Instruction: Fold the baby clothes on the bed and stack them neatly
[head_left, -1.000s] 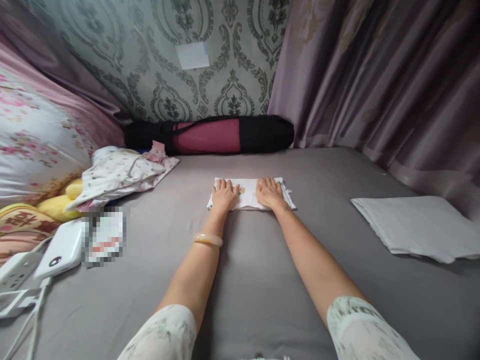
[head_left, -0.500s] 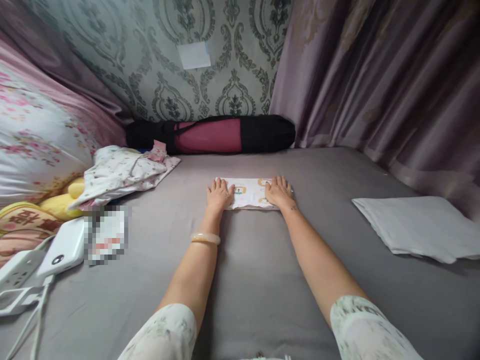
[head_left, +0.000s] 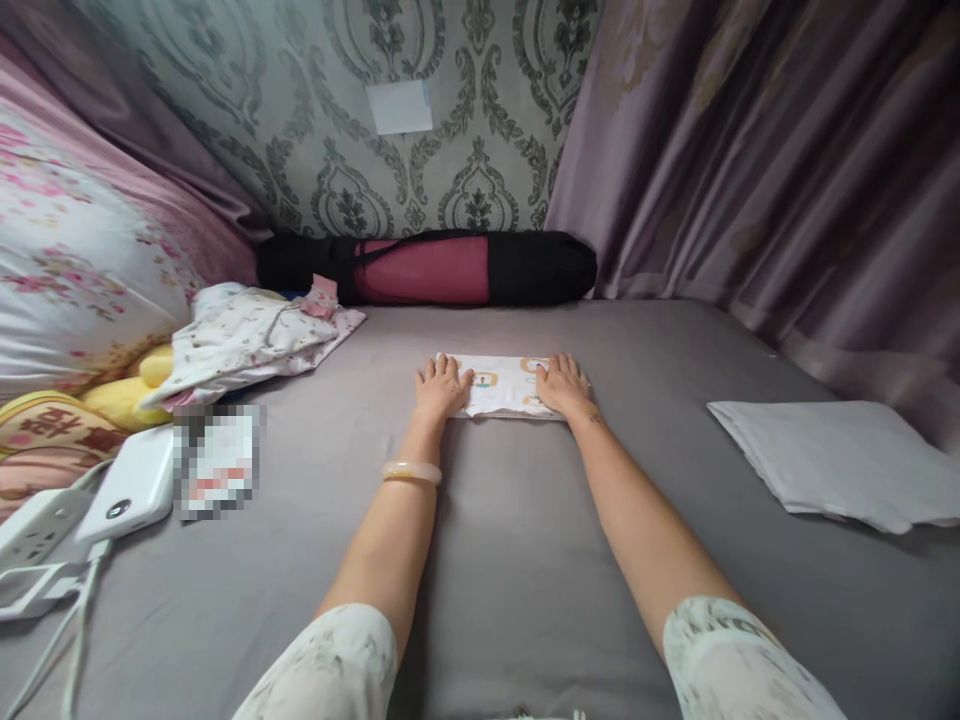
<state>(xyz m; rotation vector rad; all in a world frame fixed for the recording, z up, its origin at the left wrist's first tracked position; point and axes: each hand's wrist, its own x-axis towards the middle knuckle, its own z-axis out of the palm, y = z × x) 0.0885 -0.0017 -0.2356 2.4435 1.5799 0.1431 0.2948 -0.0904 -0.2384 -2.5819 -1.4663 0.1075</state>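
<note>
A folded white cloth (head_left: 504, 388) with small orange and green prints lies flat on the grey bed sheet (head_left: 510, 560). On its left end rests my left hand (head_left: 442, 388), palm down with the fingers stretched out and slightly spread. My right hand (head_left: 564, 386) lies flat on the right end in the same way, its thumb pointing inward. The cloth's middle shows between the two thumbs. Parts of both its ends are hidden under my hands.
Far right lies a folded light grey cloth (head_left: 840, 460). A black and maroon roll bag (head_left: 420, 270) stretches along the wall. On the left are a crumpled printed cloth (head_left: 247, 335), a white power bank (head_left: 131, 485), a power strip (head_left: 41, 530) with cables and a blurred packet (head_left: 221, 465).
The view has shifted slightly, so the scene sits a little to the right. Both hands stay flat on the white cloth, with no clear movement across it.
</note>
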